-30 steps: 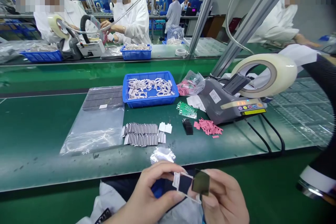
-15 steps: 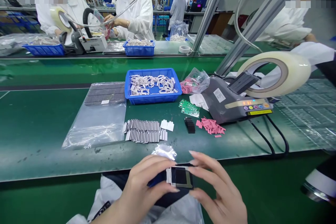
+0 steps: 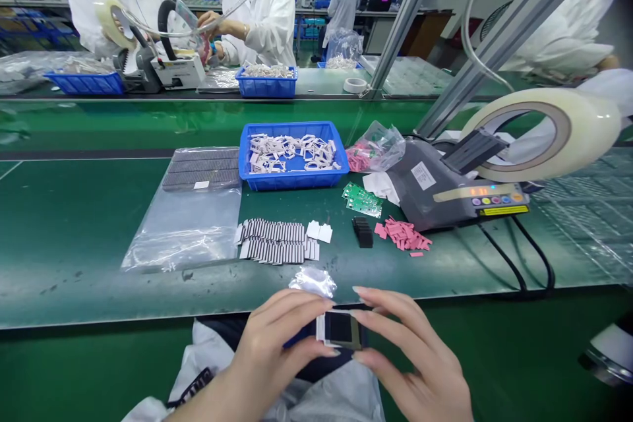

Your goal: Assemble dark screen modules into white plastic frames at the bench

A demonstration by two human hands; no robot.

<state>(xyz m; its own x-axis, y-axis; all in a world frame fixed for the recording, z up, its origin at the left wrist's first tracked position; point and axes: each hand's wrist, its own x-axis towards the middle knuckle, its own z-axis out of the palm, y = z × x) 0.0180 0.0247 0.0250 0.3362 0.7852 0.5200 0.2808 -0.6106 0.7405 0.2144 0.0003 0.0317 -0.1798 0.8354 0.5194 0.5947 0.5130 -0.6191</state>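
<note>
The left hand (image 3: 270, 349) pinches a small white frame (image 3: 321, 328) with a dark square pane (image 3: 340, 328) by its left edge, fingers (image 3: 306, 301) above and thumb (image 3: 316, 353) below. I have the frame low over dark cloth (image 3: 222, 328), just in front of the near edge of the green surface (image 3: 99, 290). On the other side, the right hand (image 3: 418, 362) has its fingers (image 3: 390, 306) spread, their tips close to the frame's right edge; I cannot tell whether they touch it.

My worry is the hold: it is a small piece, and if it is pinched from one side only, a slip could drop it into the folds of the white plastic sheet (image 3: 316, 399) below, where I could lose sight of it. Too much squeeze could bend or crack the thin pane. A crumpled piece of clear film (image 3: 312, 282) lies just past the fingertips at the surface's edge, so a careless knuckle could drag it off. Farther out, loose black-striped strips (image 3: 271, 242), white tabs (image 3: 319, 232) and pink pieces (image 3: 403, 235) lie unboxed, and a sleeve sweeping across could scatter them.
</note>
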